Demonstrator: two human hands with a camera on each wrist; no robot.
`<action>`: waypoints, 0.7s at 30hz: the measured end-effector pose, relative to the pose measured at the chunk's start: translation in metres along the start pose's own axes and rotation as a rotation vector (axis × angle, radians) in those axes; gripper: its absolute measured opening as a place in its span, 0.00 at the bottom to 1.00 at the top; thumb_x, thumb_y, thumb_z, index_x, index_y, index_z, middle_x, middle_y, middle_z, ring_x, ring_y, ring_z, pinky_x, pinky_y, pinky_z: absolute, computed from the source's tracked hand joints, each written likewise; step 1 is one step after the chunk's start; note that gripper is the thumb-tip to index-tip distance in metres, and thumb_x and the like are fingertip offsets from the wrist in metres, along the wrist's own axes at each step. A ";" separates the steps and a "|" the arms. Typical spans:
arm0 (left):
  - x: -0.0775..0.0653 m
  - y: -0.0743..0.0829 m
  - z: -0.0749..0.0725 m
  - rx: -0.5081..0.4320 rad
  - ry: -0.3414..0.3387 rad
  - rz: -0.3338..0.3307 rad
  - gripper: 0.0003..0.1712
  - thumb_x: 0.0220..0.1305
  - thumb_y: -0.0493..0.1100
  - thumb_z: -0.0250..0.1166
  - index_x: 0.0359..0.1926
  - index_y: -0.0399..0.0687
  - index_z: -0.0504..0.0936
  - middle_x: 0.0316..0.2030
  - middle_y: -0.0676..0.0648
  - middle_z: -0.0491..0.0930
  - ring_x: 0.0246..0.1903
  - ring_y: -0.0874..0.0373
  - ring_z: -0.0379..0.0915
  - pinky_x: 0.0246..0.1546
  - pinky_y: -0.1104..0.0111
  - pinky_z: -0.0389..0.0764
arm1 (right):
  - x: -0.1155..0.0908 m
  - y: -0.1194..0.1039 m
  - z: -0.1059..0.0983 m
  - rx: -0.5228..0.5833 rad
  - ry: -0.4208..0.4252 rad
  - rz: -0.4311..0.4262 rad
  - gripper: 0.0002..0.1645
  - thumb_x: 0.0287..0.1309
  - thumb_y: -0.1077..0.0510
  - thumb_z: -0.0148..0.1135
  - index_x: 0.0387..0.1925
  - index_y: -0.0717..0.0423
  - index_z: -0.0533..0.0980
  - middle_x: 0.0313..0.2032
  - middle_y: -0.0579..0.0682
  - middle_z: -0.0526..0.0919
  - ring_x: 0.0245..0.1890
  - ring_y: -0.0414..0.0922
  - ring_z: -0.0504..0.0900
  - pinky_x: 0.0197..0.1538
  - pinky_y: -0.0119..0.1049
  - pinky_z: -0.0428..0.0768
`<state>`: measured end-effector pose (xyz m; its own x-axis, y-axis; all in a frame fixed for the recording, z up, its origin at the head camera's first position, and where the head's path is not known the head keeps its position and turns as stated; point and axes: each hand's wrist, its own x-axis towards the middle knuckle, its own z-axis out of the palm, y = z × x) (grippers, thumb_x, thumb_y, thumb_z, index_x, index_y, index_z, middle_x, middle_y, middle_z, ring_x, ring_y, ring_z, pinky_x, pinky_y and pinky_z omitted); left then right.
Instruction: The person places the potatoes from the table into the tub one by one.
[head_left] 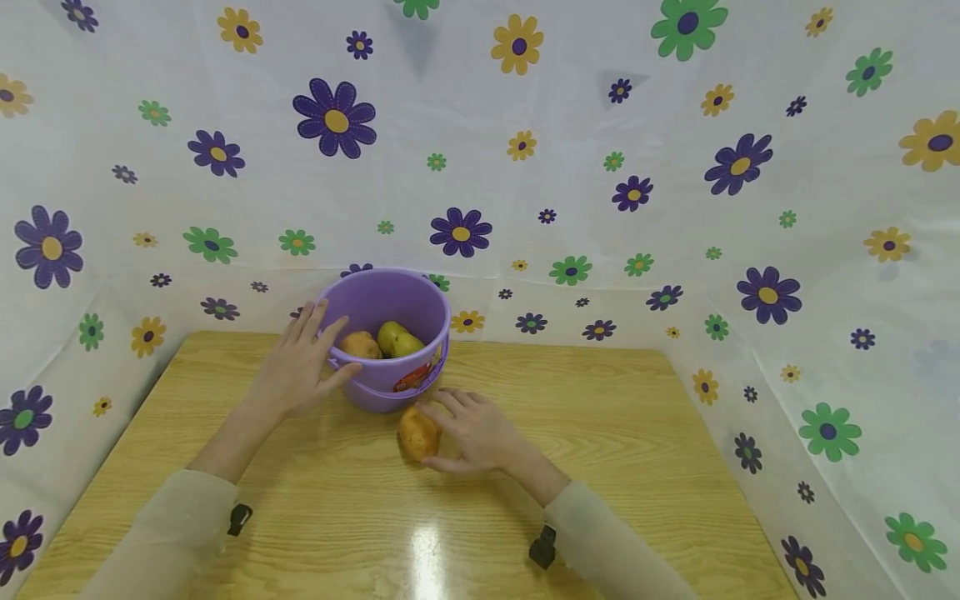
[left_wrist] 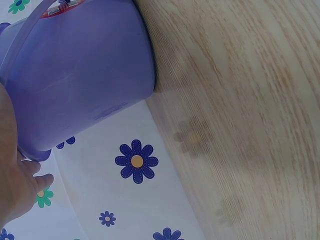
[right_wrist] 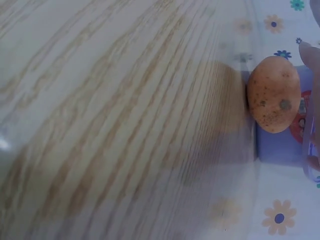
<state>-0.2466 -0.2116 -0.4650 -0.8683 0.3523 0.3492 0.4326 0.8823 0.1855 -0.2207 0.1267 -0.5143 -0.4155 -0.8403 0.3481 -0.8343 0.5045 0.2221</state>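
A purple bucket [head_left: 386,396] stands on the wooden table with a brown potato [head_left: 360,345] and green pears [head_left: 406,345] inside. My left hand [head_left: 296,367] rests on its left rim, fingers spread and the thumb along the front. In the left wrist view, that hand [left_wrist: 12,185] shows at the edge beside the bucket wall [left_wrist: 90,70]. Another potato [head_left: 417,435] lies on the table just in front of the bucket. Over its right side my right hand [head_left: 476,433] reaches with loosely extended fingers. The right wrist view shows this potato [right_wrist: 274,95] with dark spots, fingertips [right_wrist: 311,56] apart from it.
The wooden table [head_left: 600,450] is enclosed at the back and sides by a white sheet [head_left: 480,108] printed with flowers. The bucket's purple handle [head_left: 401,395] hangs down across its front, near a red label [head_left: 414,377].
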 end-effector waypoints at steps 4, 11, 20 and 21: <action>0.000 0.000 0.000 -0.005 -0.001 -0.003 0.49 0.72 0.68 0.59 0.79 0.40 0.63 0.83 0.27 0.47 0.82 0.27 0.44 0.81 0.34 0.54 | 0.001 -0.001 0.001 -0.013 -0.039 -0.015 0.51 0.60 0.22 0.62 0.74 0.48 0.70 0.69 0.52 0.79 0.66 0.50 0.81 0.64 0.45 0.86; 0.000 0.001 -0.001 -0.009 -0.002 -0.008 0.48 0.72 0.66 0.60 0.79 0.39 0.63 0.83 0.28 0.47 0.82 0.27 0.43 0.81 0.34 0.54 | 0.003 -0.001 0.007 -0.056 -0.136 -0.033 0.50 0.65 0.20 0.54 0.76 0.44 0.68 0.71 0.51 0.77 0.68 0.49 0.80 0.64 0.43 0.86; 0.000 0.001 -0.001 -0.008 -0.007 -0.007 0.49 0.73 0.68 0.59 0.79 0.39 0.63 0.83 0.27 0.47 0.82 0.26 0.43 0.81 0.34 0.54 | 0.006 -0.002 0.014 -0.055 -0.143 -0.058 0.50 0.64 0.20 0.55 0.76 0.44 0.67 0.70 0.50 0.77 0.67 0.48 0.80 0.64 0.41 0.85; 0.000 0.001 -0.001 -0.008 -0.005 -0.007 0.49 0.73 0.68 0.59 0.79 0.39 0.63 0.83 0.27 0.47 0.82 0.27 0.43 0.81 0.34 0.54 | 0.007 -0.002 0.014 -0.052 -0.141 -0.058 0.49 0.64 0.21 0.56 0.75 0.44 0.67 0.70 0.50 0.77 0.67 0.48 0.80 0.63 0.41 0.86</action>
<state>-0.2456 -0.2111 -0.4635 -0.8724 0.3481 0.3431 0.4288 0.8820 0.1955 -0.2272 0.1170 -0.5250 -0.4171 -0.8858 0.2033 -0.8399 0.4612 0.2862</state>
